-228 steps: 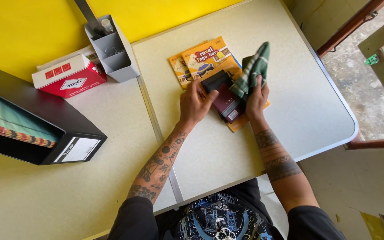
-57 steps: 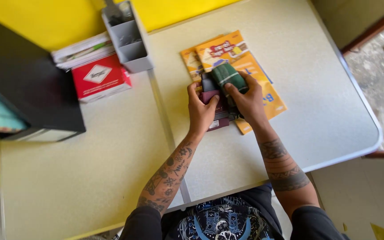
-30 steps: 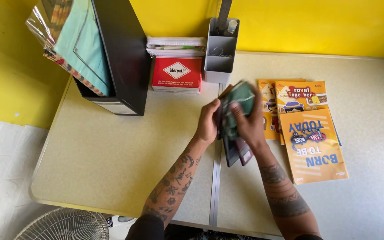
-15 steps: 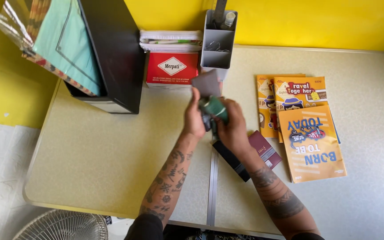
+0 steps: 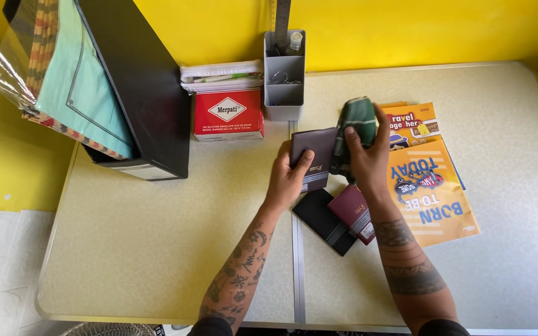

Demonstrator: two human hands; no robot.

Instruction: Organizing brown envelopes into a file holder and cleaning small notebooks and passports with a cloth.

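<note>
My left hand [image 5: 289,177] grips a dark brown booklet [image 5: 314,149] by its lower edge, holding it flat above the table. My right hand [image 5: 368,163] is closed on a bunched green checked cloth [image 5: 353,124] just right of that booklet. Below my hands, a black booklet [image 5: 322,221] and a maroon booklet [image 5: 353,210] lie side by side on the cream table [image 5: 157,249]. Orange-yellow magazines [image 5: 434,193] lie to the right, partly under my right hand.
A grey desk organiser [image 5: 284,93] stands at the back against the yellow wall. A red box [image 5: 228,115] with papers behind it sits left of it. A black file holder [image 5: 138,93] with folders fills the back left. A metal seam [image 5: 298,274] divides the table.
The cloth has moved right, off the brown booklet, and the booklet has come down lower and flatter in my left hand. The view has shifted slightly right.
</note>
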